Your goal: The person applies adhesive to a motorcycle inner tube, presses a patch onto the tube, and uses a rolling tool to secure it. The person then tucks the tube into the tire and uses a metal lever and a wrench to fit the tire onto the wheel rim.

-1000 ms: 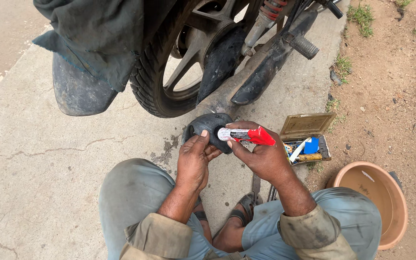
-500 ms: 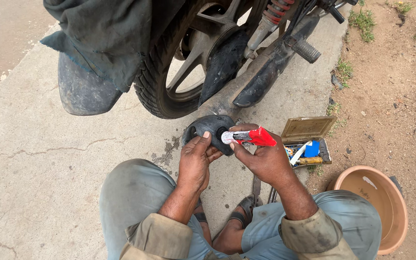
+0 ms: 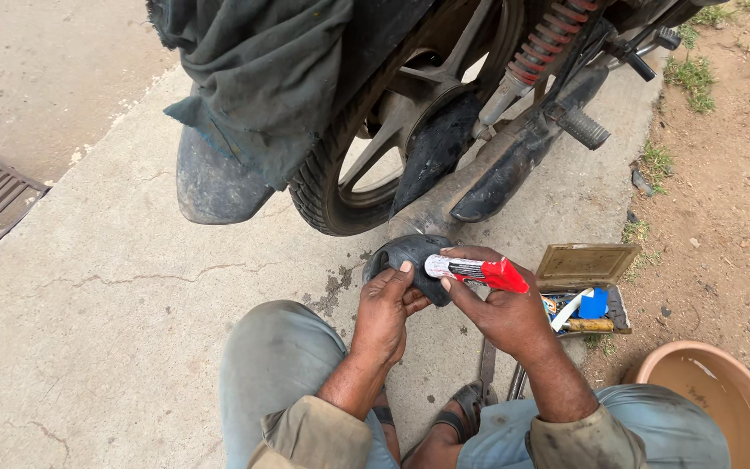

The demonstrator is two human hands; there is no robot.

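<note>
Head view: left hand point(image 3: 384, 313) grips folded black inner tube point(image 3: 410, 256) just below motorcycle wheel point(image 3: 349, 187); right hand point(image 3: 501, 313) closed round red-white glue tube point(image 3: 477, 272), nozzle on rubber; best squeeze gently, spread thin; open tin box point(image 3: 585, 287) right of wheel

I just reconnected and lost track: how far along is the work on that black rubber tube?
Done: the black rubber tube is pulled out beside the rear wheel, and the small tool box lies open. In hand: the left hand grips the tube while the right hand holds a red-and-white glue tube against it. Left: no patch shows on the rubber.
</note>
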